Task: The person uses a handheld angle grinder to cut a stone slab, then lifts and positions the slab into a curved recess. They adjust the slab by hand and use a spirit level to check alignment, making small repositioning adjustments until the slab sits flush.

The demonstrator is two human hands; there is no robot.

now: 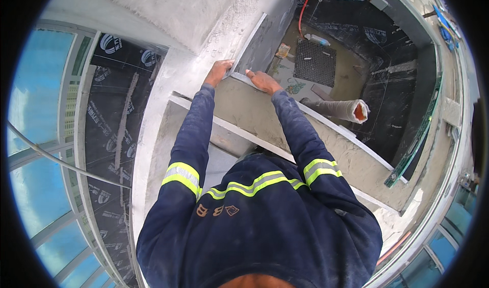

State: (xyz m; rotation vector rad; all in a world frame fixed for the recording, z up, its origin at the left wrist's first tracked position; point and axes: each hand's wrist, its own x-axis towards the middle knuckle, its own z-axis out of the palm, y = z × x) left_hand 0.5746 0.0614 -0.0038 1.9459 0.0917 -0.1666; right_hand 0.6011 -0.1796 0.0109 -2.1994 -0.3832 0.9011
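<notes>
A flat grey slab (256, 47) stands on edge at the corner where the rough wall meets the mortar-covered ledge (244, 100). My left hand (219, 73) is closed around its near end on the left side, the fingertips at the slab's pale edge. My right hand (263, 82) grips the lower near corner from the right, fingers bent against it. Both hands are close together over the ledge. Part of the slab's far end merges with the pale wall, so its full length is hard to tell.
Right of the ledge lies a recess lined with black sheeting (392, 74). Inside are a wrapped pipe (338, 109), a black grid mat (316, 62), a plastic bottle (317, 40) and red conduit (301, 18). Glass panes (420, 135) edge its right side. Blue windows (41, 99) stand far left.
</notes>
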